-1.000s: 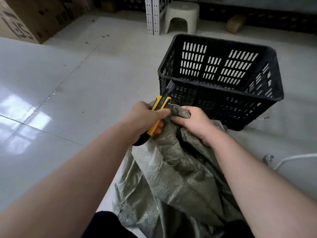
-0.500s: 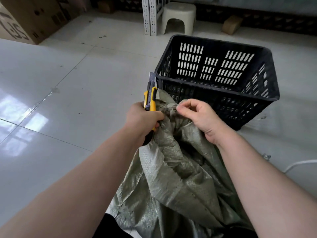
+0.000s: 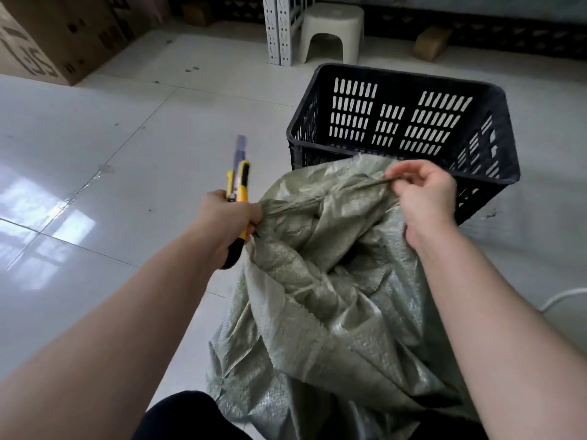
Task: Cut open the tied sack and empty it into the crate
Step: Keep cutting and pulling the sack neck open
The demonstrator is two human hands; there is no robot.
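Observation:
A grey-green woven sack [image 3: 333,312] stands on the floor between my arms, its mouth pulled apart and dark inside. My left hand [image 3: 227,217] grips a yellow and black utility knife [image 3: 239,185] with the blade out and pointing away, and also pinches the left edge of the sack's mouth. My right hand [image 3: 425,192] pinches the right edge of the mouth and holds it up. Just behind the sack stands a black slotted plastic crate [image 3: 406,122], open at the top with nothing visible inside.
The floor is glossy white tile. A large cardboard box [image 3: 41,33] sits at the far left. A white plastic stool [image 3: 332,30] and white perforated shelf posts [image 3: 279,27] stand behind the crate. A white cord [image 3: 565,296] lies at the right edge.
The sack's bunched neck has come apart and its mouth now gapes. My hands have moved apart, the left with the knife to the left, the right pulling the edge to the right.

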